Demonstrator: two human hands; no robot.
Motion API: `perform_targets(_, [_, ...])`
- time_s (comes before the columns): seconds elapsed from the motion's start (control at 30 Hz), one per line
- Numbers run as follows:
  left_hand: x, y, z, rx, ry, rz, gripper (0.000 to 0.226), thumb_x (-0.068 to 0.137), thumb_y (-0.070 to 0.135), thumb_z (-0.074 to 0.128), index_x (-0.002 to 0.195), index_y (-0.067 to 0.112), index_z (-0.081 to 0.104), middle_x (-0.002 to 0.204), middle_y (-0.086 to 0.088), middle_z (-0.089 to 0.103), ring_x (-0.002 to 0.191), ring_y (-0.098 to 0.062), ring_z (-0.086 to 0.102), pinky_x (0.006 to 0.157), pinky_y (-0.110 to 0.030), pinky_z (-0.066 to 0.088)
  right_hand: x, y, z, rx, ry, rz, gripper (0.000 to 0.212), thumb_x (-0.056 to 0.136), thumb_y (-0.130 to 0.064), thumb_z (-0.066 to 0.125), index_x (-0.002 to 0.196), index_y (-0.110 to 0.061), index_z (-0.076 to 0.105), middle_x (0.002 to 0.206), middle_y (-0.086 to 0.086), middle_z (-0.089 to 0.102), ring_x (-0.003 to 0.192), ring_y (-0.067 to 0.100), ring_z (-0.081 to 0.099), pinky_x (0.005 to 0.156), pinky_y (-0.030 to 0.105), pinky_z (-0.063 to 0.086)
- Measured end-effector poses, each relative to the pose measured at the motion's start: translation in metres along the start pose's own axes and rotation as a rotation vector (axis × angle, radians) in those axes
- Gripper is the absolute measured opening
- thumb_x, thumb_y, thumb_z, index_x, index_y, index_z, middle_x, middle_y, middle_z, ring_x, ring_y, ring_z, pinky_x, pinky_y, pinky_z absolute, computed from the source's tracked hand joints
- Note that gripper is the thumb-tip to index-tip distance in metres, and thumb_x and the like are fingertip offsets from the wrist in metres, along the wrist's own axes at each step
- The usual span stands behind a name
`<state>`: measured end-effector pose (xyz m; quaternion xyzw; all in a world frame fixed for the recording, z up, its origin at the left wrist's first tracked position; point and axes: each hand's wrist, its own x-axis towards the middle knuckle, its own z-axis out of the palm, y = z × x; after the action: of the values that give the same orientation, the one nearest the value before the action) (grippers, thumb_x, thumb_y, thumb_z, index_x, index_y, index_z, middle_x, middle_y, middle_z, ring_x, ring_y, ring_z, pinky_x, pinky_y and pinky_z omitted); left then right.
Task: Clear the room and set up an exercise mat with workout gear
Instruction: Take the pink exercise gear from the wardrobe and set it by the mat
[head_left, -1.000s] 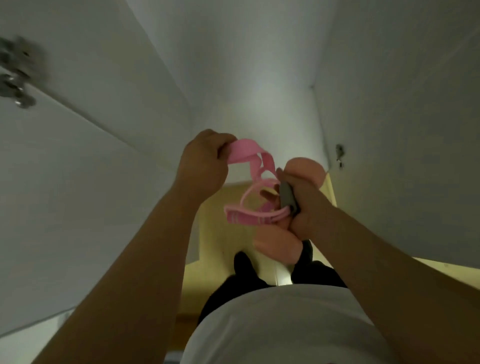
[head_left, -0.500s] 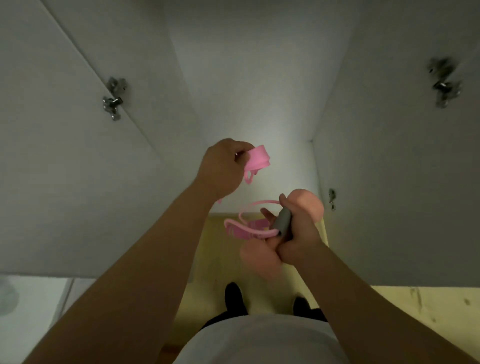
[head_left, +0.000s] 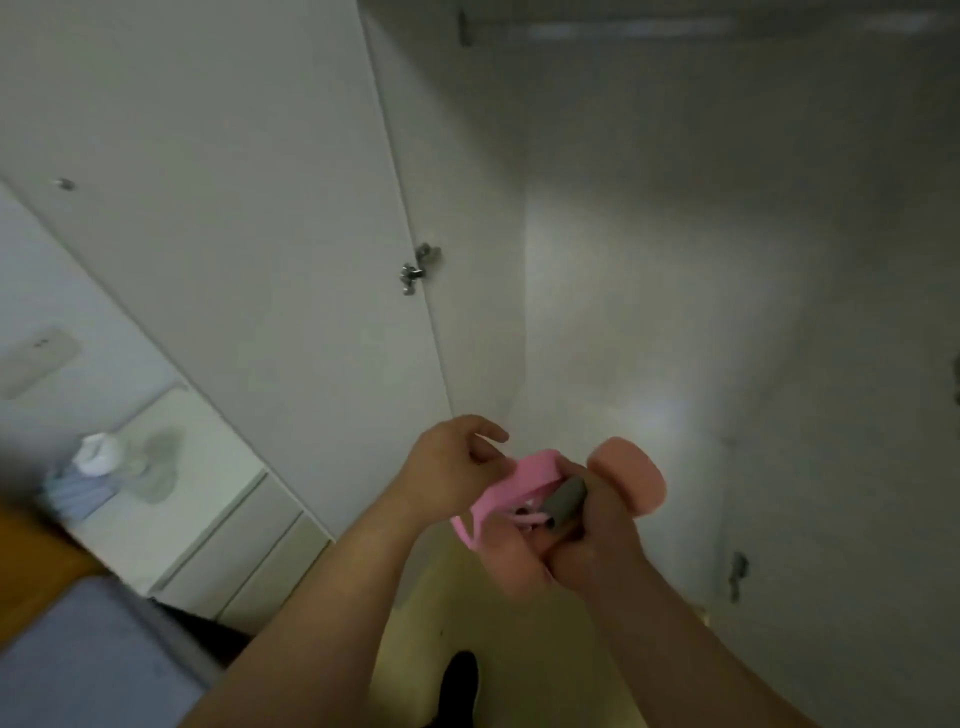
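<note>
I stand in front of an open white wardrobe. My right hand (head_left: 592, 545) grips a small dumbbell (head_left: 631, 470) with peach ends and a grey handle, along with part of a pink resistance band (head_left: 506, 491). My left hand (head_left: 452, 470) pinches the upper end of the same pink band, close against the right hand. The dumbbell's lower end is mostly hidden behind my fingers and blurred.
The open wardrobe door (head_left: 234, 208) with a metal hinge (head_left: 418, 267) stands to the left. A white drawer unit (head_left: 208, 499) with a cloth and small items on top is at lower left. A bed corner (head_left: 78, 660) lies below it. My foot (head_left: 460, 675) is on the yellowish floor.
The view has swung up and left, bringing the drawer unit and bed into sight. My left hand has come down to the right hand, bunching the pink band against the dumbbell.
</note>
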<state>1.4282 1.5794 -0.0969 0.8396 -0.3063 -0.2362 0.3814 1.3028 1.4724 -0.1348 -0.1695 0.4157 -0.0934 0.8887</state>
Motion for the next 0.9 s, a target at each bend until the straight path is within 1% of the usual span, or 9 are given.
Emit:
perform_targets(0.13, [-0.019,-0.033,-0.035,-0.182,0.411,-0.225,0.023,0.087,0.022,0.074,0.108,0.018,0.067,0.096,0.002,0.073,0.095,-0.020,0.069,0.091,-0.033,0.054,-0.009,0.018,0.019,-0.099,-0.082,0.027,0.035,0.091,-0.031,0.067,0.110,-0.002,0.068,0.128,0.025,0.063,0.100,0.038,0.065,0.105,0.056,0.044])
perform_targets(0.27, [-0.043,-0.050,-0.078,-0.151,0.823,-0.352,0.039,0.088,0.025,0.071,0.124,0.013,0.061,0.119,-0.004,0.066,0.110,-0.023,0.062,0.097,-0.030,0.045,-0.023,0.034,0.040,-0.084,-0.237,0.067,0.051,0.090,-0.040,0.065,0.137,-0.025,0.050,0.156,0.027,0.019,0.109,0.062,0.051,0.102,0.078,0.029])
perform_targets(0.33, [-0.048,-0.055,-0.097,-0.196,0.942,-0.358,0.053,0.087,0.023,0.071,0.134,0.009,0.054,0.131,-0.010,0.059,0.118,-0.026,0.058,0.099,-0.033,0.044,-0.033,0.033,0.056,-0.107,-0.226,0.094,0.028,0.097,-0.042,0.059,0.119,-0.027,0.052,0.137,0.029,0.050,0.099,0.061,0.057,0.096,0.084,0.023])
perform_targets(0.37, [-0.050,-0.055,-0.106,-0.211,0.987,-0.351,0.060,0.085,0.023,0.071,0.139,0.007,0.048,0.137,-0.012,0.055,0.122,-0.028,0.055,0.102,-0.034,0.043,-0.039,0.031,0.062,-0.133,-0.208,0.094,0.017,0.099,-0.040,0.057,0.104,-0.025,0.053,0.109,0.025,0.065,0.078,0.052,0.066,0.086,0.083,0.035])
perform_targets(0.47, [-0.047,-0.054,-0.135,-0.245,1.022,-0.309,0.085,0.081,0.025,0.074,0.152,0.006,0.031,0.153,-0.014,0.039,0.139,-0.029,0.042,0.115,-0.037,0.035,-0.054,0.021,0.078,-0.189,-0.186,0.098,0.023,0.101,-0.032,0.056,0.092,-0.011,0.060,0.065,0.015,0.071,0.046,0.032,0.068,0.039,0.052,0.053])
perform_targets(0.57, [-0.041,-0.047,-0.157,-0.272,0.992,-0.214,0.098,0.077,0.023,0.076,0.157,0.009,0.020,0.161,-0.008,0.030,0.147,-0.021,0.030,0.120,-0.037,0.028,-0.061,0.018,0.084,-0.233,-0.234,0.058,0.024,0.098,-0.029,0.058,0.102,-0.005,0.065,0.071,0.014,0.073,0.053,0.029,0.071,0.048,0.041,0.057])
perform_targets(0.73, [-0.029,-0.037,-0.162,-0.403,0.883,-0.169,0.085,0.081,0.014,0.073,0.154,0.010,0.031,0.149,-0.002,0.048,0.137,-0.019,0.045,0.115,-0.033,0.035,-0.068,0.010,0.087,-0.179,-0.248,0.047,0.046,0.094,-0.034,0.063,0.131,-0.007,0.061,0.112,0.019,0.071,0.089,0.035,0.073,0.064,0.052,0.059])
perform_targets(0.8, [-0.031,-0.035,-0.169,-0.315,0.997,-0.149,0.083,0.078,0.017,0.075,0.151,0.011,0.036,0.144,-0.003,0.052,0.132,-0.019,0.049,0.113,-0.036,0.038,-0.072,0.006,0.085,-0.142,-0.260,0.031,0.049,0.094,-0.035,0.064,0.134,-0.008,0.059,0.117,0.022,0.069,0.097,0.037,0.071,0.059,0.053,0.057])
perform_targets(0.9, [-0.035,-0.028,-0.204,-0.300,1.140,-0.146,0.085,0.076,0.025,0.073,0.152,0.012,0.034,0.148,-0.005,0.047,0.135,-0.021,0.045,0.113,-0.036,0.037,-0.075,-0.004,0.079,-0.094,-0.295,0.011,0.057,0.093,-0.035,0.064,0.146,-0.017,0.051,0.131,0.029,0.061,0.112,0.048,0.063,0.076,0.067,0.053])
